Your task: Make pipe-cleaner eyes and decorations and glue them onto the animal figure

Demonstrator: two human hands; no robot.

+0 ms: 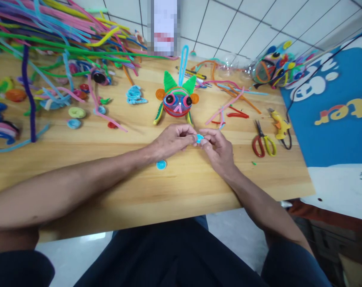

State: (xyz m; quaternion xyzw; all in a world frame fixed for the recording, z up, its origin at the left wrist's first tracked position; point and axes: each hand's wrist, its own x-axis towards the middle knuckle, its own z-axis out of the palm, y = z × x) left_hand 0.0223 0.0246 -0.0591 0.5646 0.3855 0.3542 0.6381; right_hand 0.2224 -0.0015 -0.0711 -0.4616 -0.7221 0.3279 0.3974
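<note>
Between the fingertips of my left hand (pixel 176 138) and my right hand (pixel 217 148) is a small light-blue coil of pipe cleaner (pixel 199 138). Both hands pinch it just above the table. A flat blue disc (pixel 161 164), similar in colour, lies below my left wrist. Directly behind my hands stands a pipe-cleaner figure (pixel 178 101) with a clear round body, green ears, large black eyes and a blue loop on top. My fingers partly cover its lower legs.
Scissors (pixel 263 141) with red and yellow handles and a yellow glue gun (pixel 281 125) lie to the right. Loose pipe cleaners (pixel 64 28) are heaped at the back left, with coiled pieces in front. Decorated clear balls (pixel 273 67) stand at the back right, near a blue printed board (pixel 324 115).
</note>
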